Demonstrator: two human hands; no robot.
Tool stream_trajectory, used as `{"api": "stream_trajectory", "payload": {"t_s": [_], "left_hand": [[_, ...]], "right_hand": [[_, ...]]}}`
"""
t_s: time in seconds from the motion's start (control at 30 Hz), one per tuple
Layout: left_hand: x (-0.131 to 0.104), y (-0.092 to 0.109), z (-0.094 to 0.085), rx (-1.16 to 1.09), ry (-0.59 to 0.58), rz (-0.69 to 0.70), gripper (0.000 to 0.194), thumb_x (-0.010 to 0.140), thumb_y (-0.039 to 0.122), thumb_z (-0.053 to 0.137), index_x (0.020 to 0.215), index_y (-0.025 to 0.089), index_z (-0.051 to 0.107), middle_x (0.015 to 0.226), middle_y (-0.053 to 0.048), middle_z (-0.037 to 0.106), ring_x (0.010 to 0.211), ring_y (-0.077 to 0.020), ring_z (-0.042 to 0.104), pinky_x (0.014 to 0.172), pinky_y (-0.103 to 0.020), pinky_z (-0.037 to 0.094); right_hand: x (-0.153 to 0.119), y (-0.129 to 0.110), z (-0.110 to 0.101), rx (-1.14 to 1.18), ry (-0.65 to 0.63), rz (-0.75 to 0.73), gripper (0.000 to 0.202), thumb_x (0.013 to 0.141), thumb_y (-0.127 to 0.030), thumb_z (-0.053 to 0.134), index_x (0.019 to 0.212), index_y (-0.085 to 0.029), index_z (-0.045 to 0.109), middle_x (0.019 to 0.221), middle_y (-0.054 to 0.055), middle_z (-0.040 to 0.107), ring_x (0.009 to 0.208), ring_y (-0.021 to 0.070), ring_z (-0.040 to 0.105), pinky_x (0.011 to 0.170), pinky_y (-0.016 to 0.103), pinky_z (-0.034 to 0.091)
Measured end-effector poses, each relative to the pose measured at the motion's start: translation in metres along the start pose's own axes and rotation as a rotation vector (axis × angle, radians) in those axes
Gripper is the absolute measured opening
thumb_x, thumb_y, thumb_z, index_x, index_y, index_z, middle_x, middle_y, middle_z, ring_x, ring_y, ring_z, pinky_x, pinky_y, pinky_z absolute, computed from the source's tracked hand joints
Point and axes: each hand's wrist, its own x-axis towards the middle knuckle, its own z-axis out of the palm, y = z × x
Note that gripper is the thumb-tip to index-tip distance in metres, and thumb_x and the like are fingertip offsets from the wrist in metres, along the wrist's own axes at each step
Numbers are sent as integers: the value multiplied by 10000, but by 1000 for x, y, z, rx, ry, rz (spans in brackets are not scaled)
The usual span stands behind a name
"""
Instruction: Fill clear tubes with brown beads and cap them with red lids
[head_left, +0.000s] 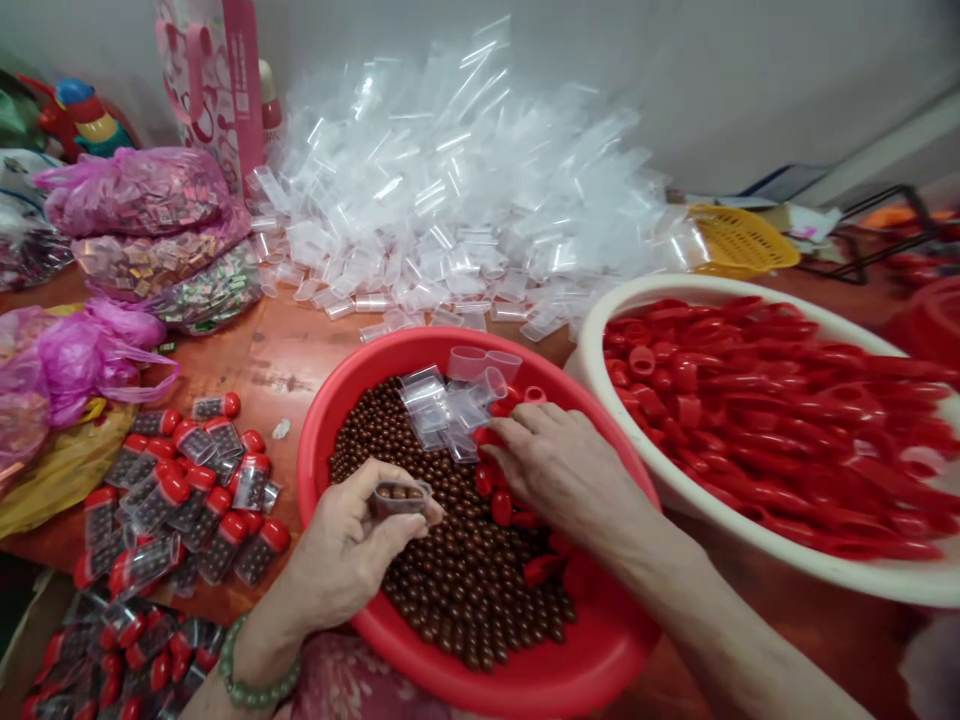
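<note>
My left hand (352, 545) is closed round a small clear plastic tube (401, 497), its open end up and brown balls inside. Under both hands is a red basin (600, 665) holding a layer of shiny brown balls (465, 590). My right hand (559, 460) reaches into the basin's right side, its fingertips among red plastic caps (501, 505); whether it grips one is hidden. Behind it in the basin lie several clear tubes (442, 405) without balls.
At the left lie many filled, red-capped tubes (199, 500). A big heap of clear tubes (465, 200) stands against the wall. A white basin (675, 490) of red caps is at the right. Pink bags (150, 200) and a yellow basket (742, 240) sit farther back.
</note>
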Motion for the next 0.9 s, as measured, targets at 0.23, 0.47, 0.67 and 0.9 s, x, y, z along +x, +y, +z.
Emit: {"api": "stream_trajectory", "payload": {"t_s": [0.23, 0.47, 0.67, 0.9], "left_hand": [[9, -4, -1, -319, -38, -70, 275, 743, 191, 711, 961, 145, 549, 866, -43, 693, 803, -117, 643, 812, -277, 488], [-3, -1, 2, -381, -113, -10, 368, 775, 286, 728, 1069, 161, 545, 929, -77, 695, 871, -159, 665, 820, -308, 499], [-9, 1, 11, -302, -53, -25, 359, 762, 278, 733, 1037, 152, 539, 893, -51, 667, 808, -132, 655, 777, -278, 510], [-13, -8, 6, -164, 49, 44, 279, 807, 272, 696, 1031, 148, 584, 903, -51, 684, 824, -130, 656, 818, -284, 520]], "right_hand": [[-2, -2, 5, -100, 94, -36, 176, 873, -179, 498, 755, -157, 627, 753, 99, 617, 711, 238, 543, 650, 351, 340], [-20, 8, -12, 398, 380, 70, 136, 914, -294, 483, 952, -193, 565, 1009, 168, 694, 960, 326, 647, 822, 457, 460], [-25, 5, -6, 691, 315, 218, 163, 864, -358, 503, 838, -225, 592, 770, 81, 701, 711, 263, 649, 685, 413, 506], [-33, 7, -12, 720, 224, 163, 137, 879, -290, 496, 842, -205, 598, 793, 65, 695, 733, 226, 635, 734, 392, 499]]}}
